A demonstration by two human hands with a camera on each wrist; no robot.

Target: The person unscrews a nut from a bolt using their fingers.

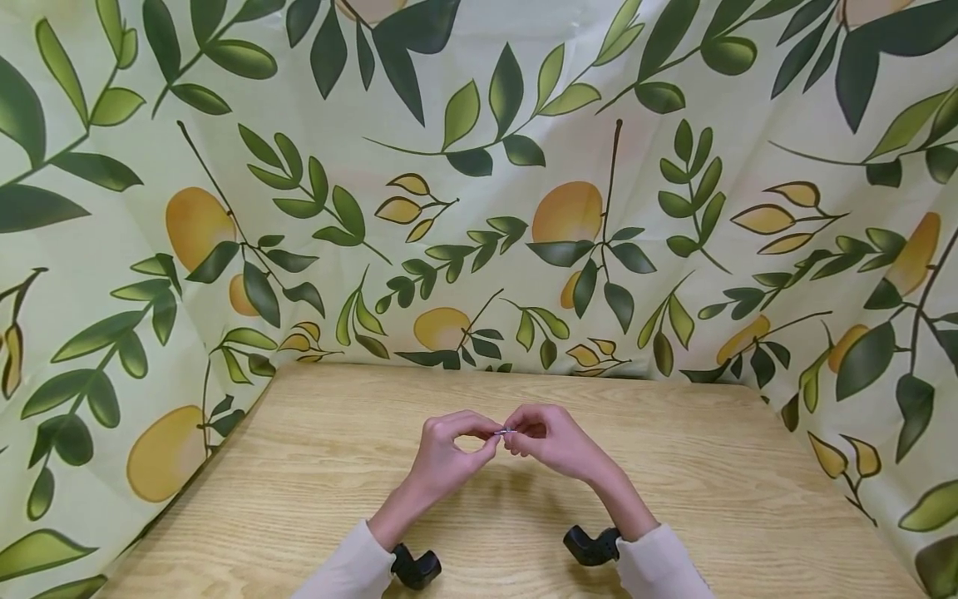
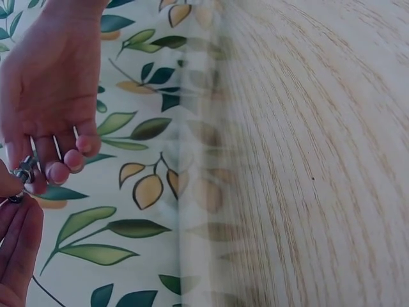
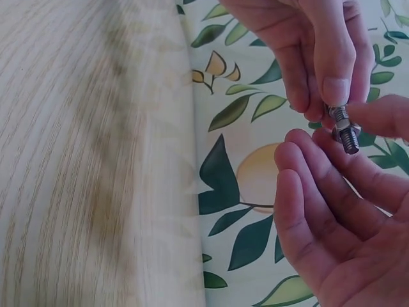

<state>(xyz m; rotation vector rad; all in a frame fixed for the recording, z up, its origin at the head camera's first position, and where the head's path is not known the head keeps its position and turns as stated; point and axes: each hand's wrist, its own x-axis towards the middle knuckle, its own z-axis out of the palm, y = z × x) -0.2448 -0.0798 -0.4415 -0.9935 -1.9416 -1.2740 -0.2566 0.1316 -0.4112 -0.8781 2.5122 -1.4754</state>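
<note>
A small metal bolt point(image 3: 349, 141) with a nut point(image 3: 344, 126) round its thread is held in the air between both hands, over the table. My left hand point(image 1: 443, 456) pinches one end of the bolt between thumb and fingers, hiding that end. From the other side, my right hand point(image 1: 560, 443) has its thumb and index finger at the nut, while its remaining fingers curve loosely below, as the right wrist view shows. The threaded tip points free of the left fingers. In the head view the bolt is tiny and mostly covered by fingertips.
A light wood-grain table point(image 1: 337, 482) lies under the hands. Behind it and along both sides hangs a cloth point(image 1: 479, 208) printed with leaves and orange fruit. Black devices point(image 1: 591, 546) sit at both wrists, beside the pale sleeves point(image 1: 662, 566).
</note>
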